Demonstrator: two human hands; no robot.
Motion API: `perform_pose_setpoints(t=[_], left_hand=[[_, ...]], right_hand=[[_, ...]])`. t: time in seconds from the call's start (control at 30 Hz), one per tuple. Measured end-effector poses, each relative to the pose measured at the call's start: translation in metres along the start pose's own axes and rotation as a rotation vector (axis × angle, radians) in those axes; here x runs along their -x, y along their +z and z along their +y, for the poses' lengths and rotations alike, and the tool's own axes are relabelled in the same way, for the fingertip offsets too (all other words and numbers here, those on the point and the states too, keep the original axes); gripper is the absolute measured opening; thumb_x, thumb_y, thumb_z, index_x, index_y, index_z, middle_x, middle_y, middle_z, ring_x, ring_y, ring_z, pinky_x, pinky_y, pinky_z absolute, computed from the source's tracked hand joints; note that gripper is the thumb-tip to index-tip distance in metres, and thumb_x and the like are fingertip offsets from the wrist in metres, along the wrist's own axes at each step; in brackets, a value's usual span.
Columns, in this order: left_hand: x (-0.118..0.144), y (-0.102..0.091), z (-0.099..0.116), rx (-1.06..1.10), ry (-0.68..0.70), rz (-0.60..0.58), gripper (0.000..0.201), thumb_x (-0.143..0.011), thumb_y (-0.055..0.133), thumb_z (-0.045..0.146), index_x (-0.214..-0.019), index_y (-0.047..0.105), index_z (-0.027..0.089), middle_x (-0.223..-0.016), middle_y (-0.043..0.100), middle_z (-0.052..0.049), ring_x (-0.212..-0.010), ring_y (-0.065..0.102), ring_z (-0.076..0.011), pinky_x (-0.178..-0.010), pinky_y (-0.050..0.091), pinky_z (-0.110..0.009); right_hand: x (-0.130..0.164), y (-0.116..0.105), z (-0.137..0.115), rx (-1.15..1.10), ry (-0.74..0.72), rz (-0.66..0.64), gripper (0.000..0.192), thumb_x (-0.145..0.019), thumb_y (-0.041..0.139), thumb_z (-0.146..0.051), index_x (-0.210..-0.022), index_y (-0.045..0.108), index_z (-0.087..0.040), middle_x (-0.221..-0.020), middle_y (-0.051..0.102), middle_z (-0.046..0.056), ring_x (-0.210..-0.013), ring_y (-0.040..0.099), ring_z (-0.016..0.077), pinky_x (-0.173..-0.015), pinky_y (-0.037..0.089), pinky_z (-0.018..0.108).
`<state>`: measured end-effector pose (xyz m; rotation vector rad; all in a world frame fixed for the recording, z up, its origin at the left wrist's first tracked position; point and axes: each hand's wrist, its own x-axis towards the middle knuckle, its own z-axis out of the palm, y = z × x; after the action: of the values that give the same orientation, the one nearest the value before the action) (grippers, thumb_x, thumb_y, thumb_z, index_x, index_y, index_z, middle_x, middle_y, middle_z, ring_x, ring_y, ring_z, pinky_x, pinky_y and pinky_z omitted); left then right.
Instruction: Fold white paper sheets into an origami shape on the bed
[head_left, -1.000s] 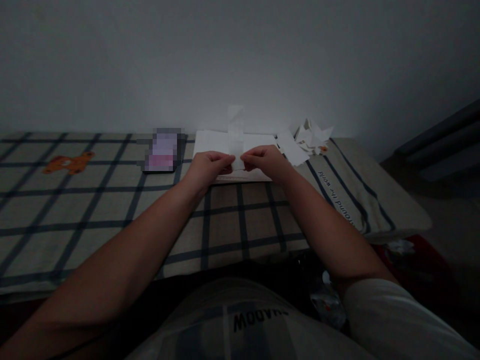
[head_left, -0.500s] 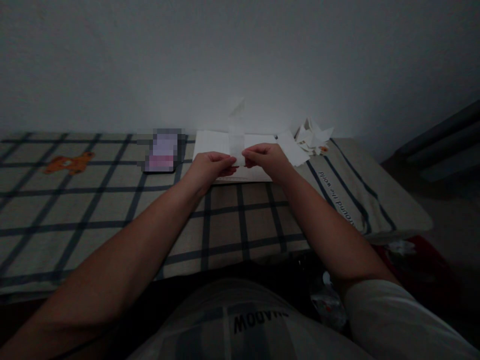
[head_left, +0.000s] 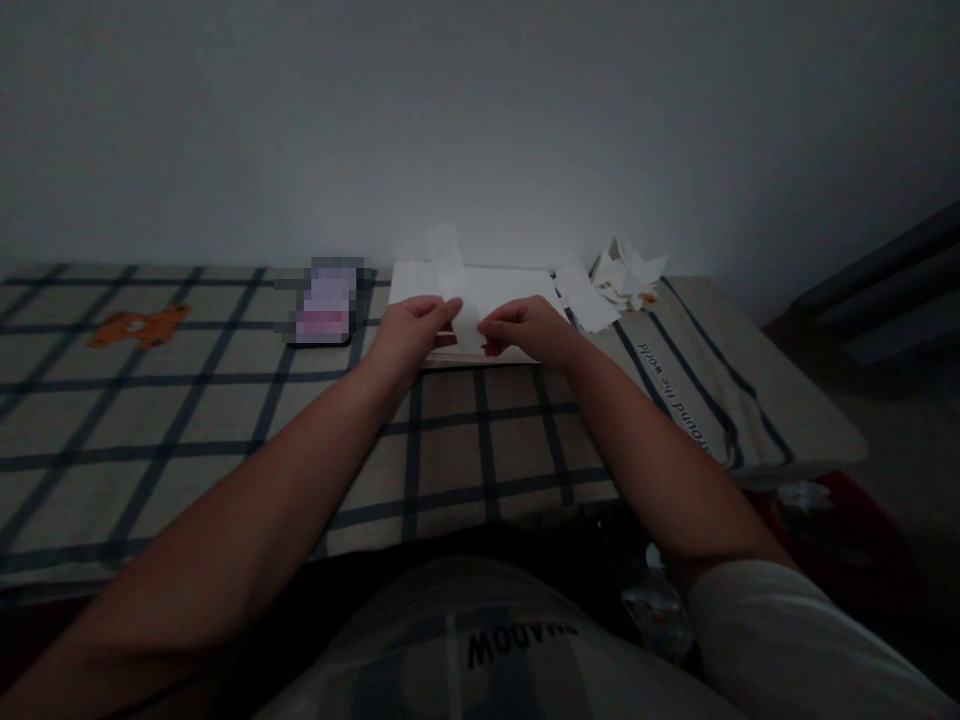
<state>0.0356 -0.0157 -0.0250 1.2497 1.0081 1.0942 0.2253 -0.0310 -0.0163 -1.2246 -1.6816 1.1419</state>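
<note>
Your left hand (head_left: 409,330) and right hand (head_left: 525,330) are both pinched shut on a narrow strip of white paper (head_left: 456,290), one on each side of its lower end. The strip stands up between your fingertips and leans to the left at its top, held just above a larger white sheet (head_left: 510,285) that lies flat on the checked bed cover (head_left: 225,420). Just right of that sheet lies a smaller paper piece (head_left: 585,295), and beyond it a loose heap of paper scraps (head_left: 626,272) near the wall. To the left of the sheet rests a blurred purple item (head_left: 326,302). An orange bear print (head_left: 135,325) marks the cover far left.
</note>
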Motion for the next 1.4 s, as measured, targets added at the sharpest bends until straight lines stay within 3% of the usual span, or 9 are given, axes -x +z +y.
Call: perform_pose_setpoints(t=[0.13,0.23,0.53,0.77,1.03,1.4], left_hand=[[0.000,-0.001,0.002,-0.005,0.018,0.060,0.026,-0.072,0.077,0.040,-0.067,0.063,0.018,-0.069,0.065,-0.001,-0.066,0.062,-0.0125,-0.073,0.056,-0.028],[0.000,-0.002,0.003,0.019,-0.028,0.027,0.022,-0.071,0.077,0.035,-0.065,0.064,0.018,-0.064,0.064,-0.001,-0.060,0.059,-0.0117,-0.067,0.055,-0.028],[0.007,0.002,0.000,-0.011,-0.192,-0.105,0.021,-0.067,0.079,0.034,-0.068,0.068,0.016,-0.073,0.070,-0.006,-0.066,0.066,-0.0163,-0.070,0.057,-0.032],[0.004,0.001,0.001,-0.008,-0.049,-0.018,0.019,-0.068,0.079,0.033,-0.072,0.071,0.016,-0.077,0.073,-0.005,-0.074,0.069,-0.0172,-0.077,0.058,-0.033],[0.003,0.000,-0.002,0.016,-0.100,-0.056,0.023,-0.064,0.082,0.033,-0.072,0.071,0.015,-0.075,0.073,-0.006,-0.070,0.069,-0.0173,-0.076,0.058,-0.035],[0.000,0.002,-0.007,0.038,-0.013,0.000,0.025,-0.066,0.081,0.036,-0.071,0.069,0.015,-0.072,0.071,-0.004,-0.068,0.068,-0.0167,-0.075,0.058,-0.036]], right_hand=[[0.003,0.002,-0.003,-0.031,0.021,-0.104,0.020,-0.076,0.074,-0.033,-0.070,0.072,-0.014,-0.064,0.072,0.004,-0.060,0.065,0.0119,-0.063,0.054,0.025],[0.003,0.004,-0.004,-0.068,0.036,-0.148,0.021,-0.077,0.074,-0.033,-0.068,0.070,-0.014,-0.065,0.071,0.004,-0.060,0.065,0.0115,-0.064,0.055,0.025],[-0.005,0.001,0.006,-0.195,-0.005,0.070,0.023,-0.077,0.074,-0.037,-0.078,0.070,-0.015,-0.067,0.070,0.002,-0.063,0.064,0.0117,-0.066,0.056,0.027],[-0.004,0.002,0.006,-0.175,0.028,-0.003,0.020,-0.076,0.075,-0.033,-0.073,0.069,-0.014,-0.065,0.070,0.003,-0.060,0.064,0.0123,-0.065,0.056,0.029],[-0.005,0.003,0.006,-0.229,0.012,0.055,0.019,-0.080,0.072,-0.034,-0.077,0.070,-0.015,-0.067,0.069,0.002,-0.062,0.064,0.0124,-0.068,0.055,0.030],[-0.006,0.002,0.008,-0.209,0.019,-0.020,0.019,-0.077,0.076,-0.031,-0.075,0.070,-0.013,-0.065,0.070,0.003,-0.060,0.064,0.0122,-0.063,0.056,0.027]])
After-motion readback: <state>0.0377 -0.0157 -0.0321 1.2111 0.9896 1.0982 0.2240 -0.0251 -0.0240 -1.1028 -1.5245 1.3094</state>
